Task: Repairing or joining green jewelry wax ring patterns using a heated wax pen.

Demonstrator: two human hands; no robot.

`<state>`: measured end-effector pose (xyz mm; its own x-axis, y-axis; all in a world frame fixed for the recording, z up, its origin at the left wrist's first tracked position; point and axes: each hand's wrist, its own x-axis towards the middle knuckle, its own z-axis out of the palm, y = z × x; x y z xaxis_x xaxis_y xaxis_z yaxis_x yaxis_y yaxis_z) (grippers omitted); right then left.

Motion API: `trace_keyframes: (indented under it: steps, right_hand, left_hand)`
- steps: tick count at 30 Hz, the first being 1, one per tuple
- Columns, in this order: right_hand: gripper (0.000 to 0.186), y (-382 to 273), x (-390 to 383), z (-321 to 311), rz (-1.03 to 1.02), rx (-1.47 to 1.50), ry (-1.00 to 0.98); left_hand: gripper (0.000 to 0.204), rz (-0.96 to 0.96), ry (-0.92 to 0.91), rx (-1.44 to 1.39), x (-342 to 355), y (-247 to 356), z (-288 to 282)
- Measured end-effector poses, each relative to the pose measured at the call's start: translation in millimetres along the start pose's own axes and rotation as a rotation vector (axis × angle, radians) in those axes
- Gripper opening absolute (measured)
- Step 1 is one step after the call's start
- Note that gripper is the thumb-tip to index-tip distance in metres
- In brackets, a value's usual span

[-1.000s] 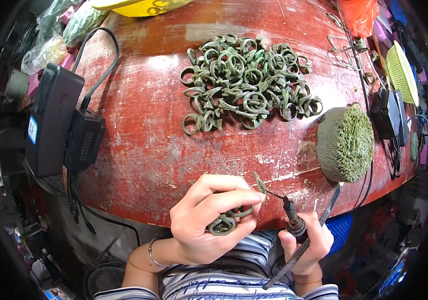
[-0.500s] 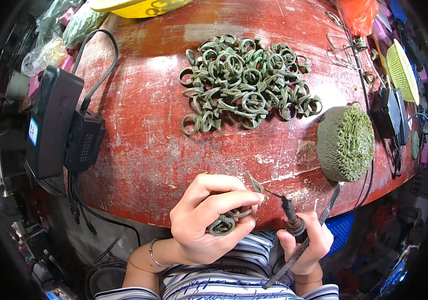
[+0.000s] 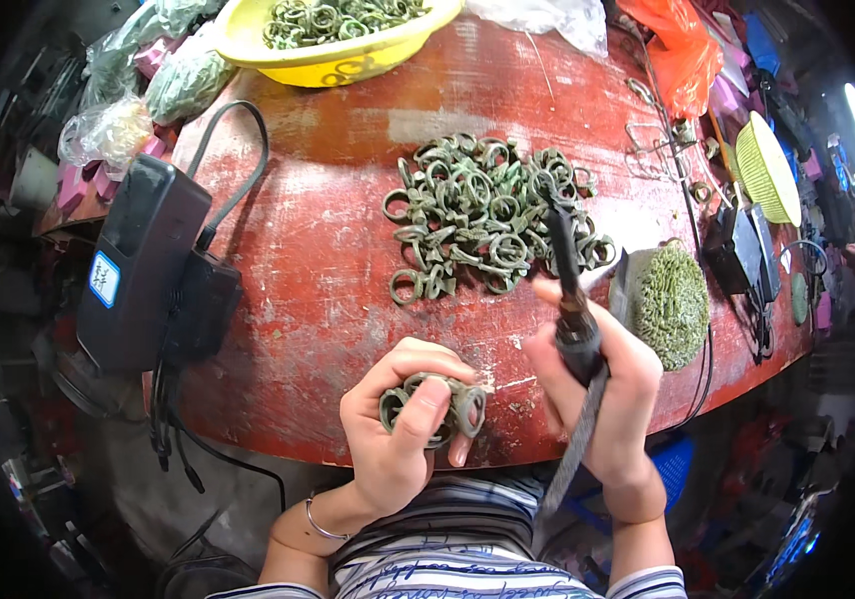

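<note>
My left hand (image 3: 383,464) is closed around several green rings (image 3: 469,407), thumb across them, near the table's front edge. In my right hand (image 3: 622,394) is a pen-like tool (image 3: 577,339) with a black handle, pointing away from me. Its thin tip is lost against the pile of green rings (image 3: 467,215) in the middle of the table. A long grey file (image 3: 579,439) is also held in this hand, its lower end slanting down toward me. Just beyond the right hand stands a rough green block (image 3: 677,309), its left side partly hidden.
A yellow basin (image 3: 348,68) with more rings stands at the far left of the red table (image 3: 318,379). Black boxes with cables (image 3: 138,270) are at the left. At the right are a black adapter (image 3: 737,250), a pale green basket (image 3: 767,170) and an orange bag (image 3: 682,60).
My right hand has lifted forward, away from the left, swinging the pen-like tool toward the pile. The left hand has turned, showing more of its rings. The view has shifted, bringing in more of the yellow basin.
</note>
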<state>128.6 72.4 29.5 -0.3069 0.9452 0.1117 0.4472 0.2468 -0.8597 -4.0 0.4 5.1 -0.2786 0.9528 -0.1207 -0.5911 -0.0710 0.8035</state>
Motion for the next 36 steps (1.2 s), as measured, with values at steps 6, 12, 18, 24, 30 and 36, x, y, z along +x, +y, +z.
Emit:
trace_keyframes:
  steps: [6,12,18,24,30,36]
  right_hand:
    - [0.028,-2.5,24.5,14.1,0.063,-0.092,-0.085]
    - [0.025,-2.5,14.9,13.4,-0.091,-0.274,0.001]
    - [0.021,-2.3,6.7,9.6,-0.076,-0.247,-0.036]
    - [0.018,3.0,-6.0,1.0,0.048,-0.113,-0.103]
    - [0.018,5.4,-6.0,-3.1,0.128,-0.036,-0.092]
    - [0.017,9.3,-9.4,-10.1,0.127,-0.030,-0.120]
  left_hand:
    - [0.022,-0.047,-0.106,-0.366,1.4,-1.8,-15.8]
    - [0.020,-0.016,-0.118,-0.406,2.6,-5.4,-13.6]
    - [0.012,0.038,-0.162,-0.293,2.4,-10.0,-13.5]
    - [0.009,0.061,-0.109,-0.076,0.0,-9.2,-6.7]
    - [0.009,0.099,-0.121,-0.022,-0.1,-9.6,-4.4]
    - [0.010,0.113,-0.103,0.041,-2.7,-10.2,-3.7]
